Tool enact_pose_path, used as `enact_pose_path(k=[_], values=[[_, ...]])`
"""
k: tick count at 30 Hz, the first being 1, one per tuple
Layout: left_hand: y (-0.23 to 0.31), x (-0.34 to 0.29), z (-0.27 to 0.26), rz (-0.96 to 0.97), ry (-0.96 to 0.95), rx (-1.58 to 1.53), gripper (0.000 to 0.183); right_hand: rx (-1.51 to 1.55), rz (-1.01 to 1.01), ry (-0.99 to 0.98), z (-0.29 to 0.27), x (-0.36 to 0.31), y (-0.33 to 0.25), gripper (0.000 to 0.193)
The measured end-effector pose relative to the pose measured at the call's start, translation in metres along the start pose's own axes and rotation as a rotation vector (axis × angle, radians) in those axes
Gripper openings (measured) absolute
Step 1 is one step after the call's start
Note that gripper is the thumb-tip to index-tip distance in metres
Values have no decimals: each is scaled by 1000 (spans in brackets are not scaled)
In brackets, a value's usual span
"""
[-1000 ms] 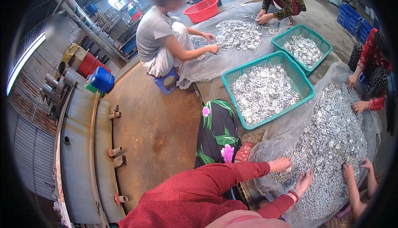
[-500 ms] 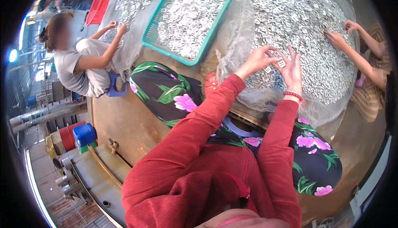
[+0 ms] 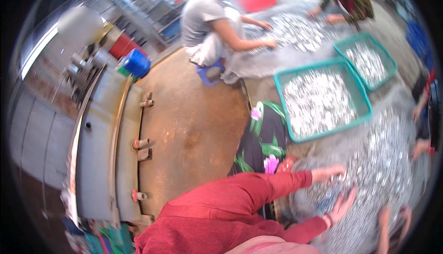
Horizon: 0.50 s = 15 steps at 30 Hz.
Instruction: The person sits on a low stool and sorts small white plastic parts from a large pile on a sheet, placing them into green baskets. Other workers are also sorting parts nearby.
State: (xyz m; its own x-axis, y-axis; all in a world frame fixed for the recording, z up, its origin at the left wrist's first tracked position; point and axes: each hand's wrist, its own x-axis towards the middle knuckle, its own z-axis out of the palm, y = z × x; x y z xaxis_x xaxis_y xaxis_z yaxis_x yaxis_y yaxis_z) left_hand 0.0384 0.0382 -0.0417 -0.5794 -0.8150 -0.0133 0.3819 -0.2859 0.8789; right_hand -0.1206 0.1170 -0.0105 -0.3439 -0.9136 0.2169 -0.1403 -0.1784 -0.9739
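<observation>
My left hand (image 3: 327, 173) reaches over the near edge of a heap of small silvery metal pieces (image 3: 385, 154). Its fingertips look pressed together on a small pale metal piece (image 3: 341, 178), though motion smears them. Just below it, my right hand (image 3: 341, 206) is turned partly palm up with its fingers stretched out, and I make out nothing in it. A red bracelet (image 3: 328, 220) circles that wrist. The heap lies on pale sheeting around both hands.
Two green baskets, a larger basket (image 3: 330, 136) and a smaller basket (image 3: 392, 67), hold metal pieces. A co-worker in grey (image 3: 203, 18) sits by another pile (image 3: 297, 32); a patterned sleeve (image 3: 362, 2) reaches in opposite. Other hands (image 3: 384, 217) work at lower right. A metal tank (image 3: 101, 148) stands left.
The whole view has swung left, so my hands and the heap now sit at the lower right. My right hand's fingers have come away from the ring-shaped piece seen there before.
</observation>
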Motion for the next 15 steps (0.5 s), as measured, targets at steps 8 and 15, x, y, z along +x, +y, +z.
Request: enact_pose_path(k=[8, 15], values=[[28, -10, 2, -47, 163, -364, 31, 473, 365, -195, 61, 59, -57, 57], [23, 1, -2, -336, 540, -899, 37, -99, 205, -645, 80, 72, -64, 41]])
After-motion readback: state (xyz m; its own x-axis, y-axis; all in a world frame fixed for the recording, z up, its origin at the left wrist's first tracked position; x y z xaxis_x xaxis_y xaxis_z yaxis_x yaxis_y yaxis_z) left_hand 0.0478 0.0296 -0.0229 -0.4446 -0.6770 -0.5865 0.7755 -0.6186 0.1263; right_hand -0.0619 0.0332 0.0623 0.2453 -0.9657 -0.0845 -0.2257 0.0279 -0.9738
